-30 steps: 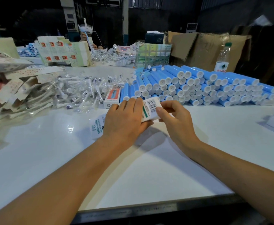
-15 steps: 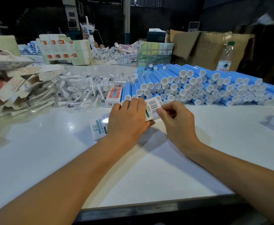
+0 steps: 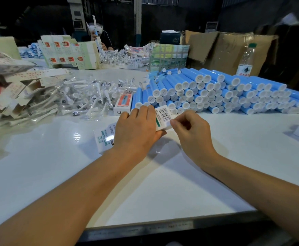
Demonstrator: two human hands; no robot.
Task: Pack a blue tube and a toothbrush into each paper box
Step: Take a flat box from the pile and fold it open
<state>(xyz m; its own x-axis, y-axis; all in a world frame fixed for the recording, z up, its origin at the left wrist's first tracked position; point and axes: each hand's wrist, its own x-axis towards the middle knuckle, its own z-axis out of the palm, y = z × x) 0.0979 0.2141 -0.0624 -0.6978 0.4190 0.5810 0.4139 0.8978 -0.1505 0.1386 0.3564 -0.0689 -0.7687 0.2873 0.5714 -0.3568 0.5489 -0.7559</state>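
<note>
Paper box point(image 3: 162, 118) lies on the white bench point(image 3: 162, 183) in front of you, white with a barcode panel and a green stripe at its right end and teal lettering toward the left end that sticks out past your wrist. Your left hand point(image 3: 136, 130) lies over its middle, fingers curled over the far edge and thumb under the near side, so that grip is clasped around the box. Your right hand point(image 3: 193, 132) is bunched at the box's right end, thumb and forefinger pinching the end flap.

Behind the box, the stack of blue tubes point(image 3: 216, 91) with white caps runs off to the right, and the heap of wrapped toothbrushes point(image 3: 84, 98) sits to the left of it. A closed box with a red panel point(image 3: 123, 103) rests between the two piles, just beyond your left fingers. Flat unfolded cartons point(image 3: 12, 93) are piled at far left, and a water bottle point(image 3: 245, 61) stands behind the tubes.

Compared with a second ago, both hands keep their hold and the box sits in much the same spot; your right fingers have closed tighter at the flap.
</note>
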